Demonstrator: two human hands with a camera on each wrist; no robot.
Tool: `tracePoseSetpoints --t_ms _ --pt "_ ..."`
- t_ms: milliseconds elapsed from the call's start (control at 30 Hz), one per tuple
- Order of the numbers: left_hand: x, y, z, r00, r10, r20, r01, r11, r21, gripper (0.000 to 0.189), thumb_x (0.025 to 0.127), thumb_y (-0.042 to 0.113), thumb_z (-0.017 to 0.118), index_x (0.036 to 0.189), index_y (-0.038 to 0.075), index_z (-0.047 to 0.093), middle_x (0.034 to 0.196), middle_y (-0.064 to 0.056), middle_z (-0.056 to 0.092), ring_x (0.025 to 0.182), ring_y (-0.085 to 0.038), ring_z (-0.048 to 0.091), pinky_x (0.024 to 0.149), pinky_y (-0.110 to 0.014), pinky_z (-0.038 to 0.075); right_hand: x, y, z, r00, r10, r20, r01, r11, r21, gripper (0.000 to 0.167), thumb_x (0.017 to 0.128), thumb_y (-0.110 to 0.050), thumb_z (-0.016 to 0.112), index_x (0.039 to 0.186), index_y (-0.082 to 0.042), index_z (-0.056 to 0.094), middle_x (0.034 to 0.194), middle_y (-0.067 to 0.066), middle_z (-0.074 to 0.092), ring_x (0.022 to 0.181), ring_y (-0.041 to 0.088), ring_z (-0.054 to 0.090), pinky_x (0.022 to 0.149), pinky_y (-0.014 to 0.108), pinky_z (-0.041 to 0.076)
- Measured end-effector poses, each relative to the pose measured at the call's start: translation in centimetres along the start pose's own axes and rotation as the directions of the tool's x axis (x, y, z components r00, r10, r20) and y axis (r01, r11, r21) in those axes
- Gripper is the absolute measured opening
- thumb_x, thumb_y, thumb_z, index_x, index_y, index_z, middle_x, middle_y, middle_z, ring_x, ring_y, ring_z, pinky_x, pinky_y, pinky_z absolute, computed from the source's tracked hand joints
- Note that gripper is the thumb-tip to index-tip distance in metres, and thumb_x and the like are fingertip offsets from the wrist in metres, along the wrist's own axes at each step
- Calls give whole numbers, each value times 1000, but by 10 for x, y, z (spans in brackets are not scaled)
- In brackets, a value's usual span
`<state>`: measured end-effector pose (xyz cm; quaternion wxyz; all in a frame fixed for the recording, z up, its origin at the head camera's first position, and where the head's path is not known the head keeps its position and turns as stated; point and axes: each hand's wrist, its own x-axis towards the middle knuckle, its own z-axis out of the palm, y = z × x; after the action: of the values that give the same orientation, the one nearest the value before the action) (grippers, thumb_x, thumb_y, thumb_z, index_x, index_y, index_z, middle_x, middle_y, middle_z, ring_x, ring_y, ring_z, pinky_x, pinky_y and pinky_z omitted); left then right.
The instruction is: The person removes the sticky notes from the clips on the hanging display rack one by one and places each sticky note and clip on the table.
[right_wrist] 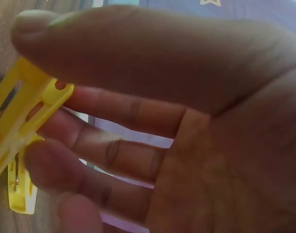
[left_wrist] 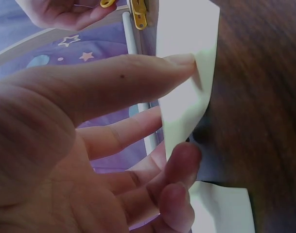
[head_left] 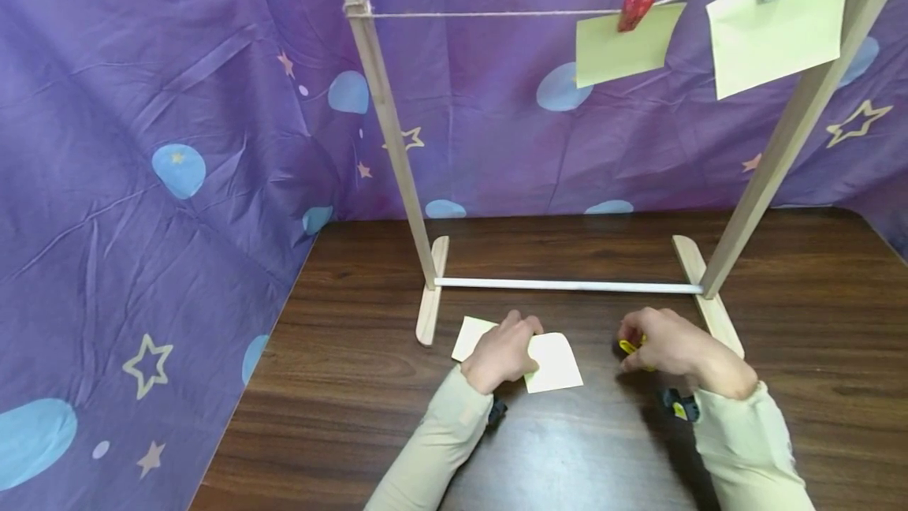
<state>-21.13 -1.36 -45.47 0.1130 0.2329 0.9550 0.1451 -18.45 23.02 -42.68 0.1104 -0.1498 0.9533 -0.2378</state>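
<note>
Held sheet (head_left: 556, 367): pale yellow, one corner looking rounded, pinched by the left fingers (left_wrist: 116, 138).
Second sheet (head_left: 471, 336): pale yellow, on the tabletop (head_left: 340, 416), partly hidden.
Held clip (right_wrist: 16, 114): yellow, slotted, pinched in the right fingers (right_wrist: 121, 153).
Second clip (right_wrist: 24, 194): yellow, with metal inside, near the first.

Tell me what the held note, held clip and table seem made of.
Held note: apparently matte paper; thin, bending sheet. Held clip: probably smooth plastic; evenly yellow, slotted body. Table: satin wood or laminate, can't tell which; streaky brown grain, soft glare.
</note>
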Motion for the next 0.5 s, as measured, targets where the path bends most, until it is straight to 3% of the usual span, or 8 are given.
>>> tracePoseSetpoints --t_ms 267,500 --pt "-1 1 0 1000 0 1 0 1000 -9 46 69 10 77 113 14 65 101 -6 59 74 -14 54 53 -23 43 3 3 5 1000 -2 11 2 1000 9 30 60 -13 84 80 -7 63 72 0 61 66 13 52 59 29 44" --pt "0 1 0 1000 2 5 -2 1000 -3 44 70 10 78 112 14 65 101 -5 59 73 -13 53 53 -23 43 4 1 7 998 55 33 -57 997 51 30 61 -8 83 83 -4 62 73 4 61 62 14 56 54 28 48"
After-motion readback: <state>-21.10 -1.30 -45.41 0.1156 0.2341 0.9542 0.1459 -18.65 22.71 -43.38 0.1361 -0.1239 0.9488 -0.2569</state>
